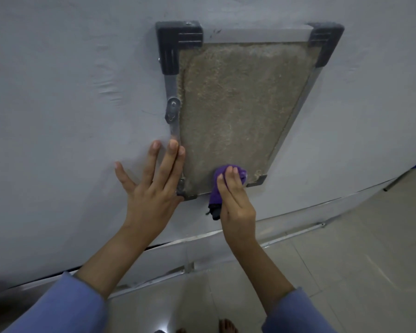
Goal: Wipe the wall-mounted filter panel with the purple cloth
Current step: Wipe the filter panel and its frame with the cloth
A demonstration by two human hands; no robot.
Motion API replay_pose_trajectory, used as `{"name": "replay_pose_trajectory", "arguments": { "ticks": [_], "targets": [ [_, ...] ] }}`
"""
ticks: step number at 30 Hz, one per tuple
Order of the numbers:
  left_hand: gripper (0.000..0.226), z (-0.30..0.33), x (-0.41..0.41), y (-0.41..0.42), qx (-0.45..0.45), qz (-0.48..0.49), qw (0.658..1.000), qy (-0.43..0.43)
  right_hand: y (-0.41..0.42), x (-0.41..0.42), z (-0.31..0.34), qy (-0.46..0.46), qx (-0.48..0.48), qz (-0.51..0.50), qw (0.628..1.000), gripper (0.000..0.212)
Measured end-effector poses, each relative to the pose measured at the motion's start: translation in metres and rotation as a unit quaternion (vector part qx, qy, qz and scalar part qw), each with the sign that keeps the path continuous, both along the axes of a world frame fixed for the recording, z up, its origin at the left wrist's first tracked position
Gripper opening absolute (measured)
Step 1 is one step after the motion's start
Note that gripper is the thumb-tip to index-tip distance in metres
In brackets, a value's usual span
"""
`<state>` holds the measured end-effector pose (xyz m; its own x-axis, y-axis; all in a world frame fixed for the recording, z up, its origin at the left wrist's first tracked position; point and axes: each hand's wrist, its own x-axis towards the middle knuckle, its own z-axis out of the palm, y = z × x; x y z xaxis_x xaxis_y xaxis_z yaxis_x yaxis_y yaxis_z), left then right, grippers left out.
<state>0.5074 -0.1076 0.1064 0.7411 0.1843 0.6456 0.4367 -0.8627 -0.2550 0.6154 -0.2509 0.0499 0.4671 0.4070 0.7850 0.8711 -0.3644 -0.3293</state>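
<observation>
— Where has the wiping got to?

— Near the bottom edge of the filter panel (228, 111) on the wall (58, 92). The right hand (235, 203) presses the bunched purple cloth (223, 174) against the mat close to the panel's lower right corner. Its fingers lie curved over the wad and seem to pinch it underneath, while a tail of cloth hangs below the frame.

— And the other hand?

— The left hand (151, 188) lies flat, fingers spread and straight, gripping nothing. Its fingertips rest on the left side rail of the frame near the lower left corner, and the palm is on the wall beside it. I'd say it steadies the person, or the panel.

— So most of it remains?

— By my reckoning, yes. The mat looks tan and fuzzy all the way up to the top edge. The next stroke would need firm, even pressure, carried sideways along the bottom or upward, and the cloth kept bunched so it doesn't slip loose.

— Anything in the way?

— A metal latch (172, 112) sticks out midway up the left rail, and black corner caps (178, 42) stand proud at the top; the cloth could snag there. Below are the tiled floor (346, 260), blue sleeves (65, 306) and bare toes (226, 326).
</observation>
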Motion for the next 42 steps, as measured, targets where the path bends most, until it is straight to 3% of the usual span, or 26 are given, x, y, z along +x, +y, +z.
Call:
{"name": "replay_pose_trajectory", "arguments": {
  "ticks": [3, 6, 8, 10, 13, 16, 20, 24, 27, 32, 36, 42],
  "targets": [
    [0.131, -0.001, 0.001, 0.000, 0.006, 0.009, 1.000, -0.006, -0.003, -0.001, -0.008, 0.014, -0.025, 0.009, 1.000, 0.039],
    [0.130, 0.001, 0.000, -0.006, -0.001, 0.013, 1.000, -0.013, -0.017, -0.003, -0.016, 0.005, -0.087, 0.026, 0.996, 0.029],
    [0.126, 0.002, -0.002, -0.008, 0.004, 0.017, 1.000, -0.015, -0.028, -0.005, -0.017, 0.022, -0.115, 0.052, 0.992, 0.035],
    [0.113, 0.004, -0.007, -0.008, 0.032, 0.003, 0.999, -0.033, -0.039, -0.005, -0.002, 0.016, -0.078, 0.063, 0.995, 0.026],
    [0.079, 0.021, -0.013, -0.001, 0.075, -0.112, 0.982, -0.129, -0.046, 0.002, 0.049, -0.014, 0.033, 0.037, 0.999, 0.031],
    [0.062, 0.066, -0.013, 0.008, 0.085, -0.184, 0.957, -0.208, -0.045, 0.019, 0.116, -0.072, 0.159, 0.023, 0.984, 0.035],
    [0.084, 0.125, -0.006, 0.021, 0.075, -0.125, 0.964, -0.224, -0.024, 0.046, 0.172, -0.115, 0.207, -0.022, 0.971, 0.033],
    [0.105, 0.139, 0.002, 0.030, 0.075, -0.072, 0.989, -0.106, -0.002, 0.053, 0.163, -0.068, 0.118, -0.084, 0.987, 0.054],
    [0.108, 0.135, 0.003, 0.038, 0.101, -0.060, 0.991, -0.056, 0.003, 0.058, 0.155, -0.054, 0.129, -0.065, 0.988, 0.065],
    [0.124, 0.134, 0.007, 0.046, 0.127, -0.044, 0.990, -0.048, 0.019, 0.055, 0.154, -0.061, 0.208, -0.021, 0.976, 0.050],
    [0.122, 0.133, 0.008, 0.047, 0.136, -0.044, 0.988, -0.055, 0.026, 0.048, 0.149, -0.060, 0.236, -0.032, 0.969, 0.036],
    [0.119, 0.134, 0.007, 0.045, 0.132, -0.044, 0.989, -0.060, 0.030, 0.032, 0.119, -0.126, 0.142, 0.019, 0.982, 0.029]
  ]
}}
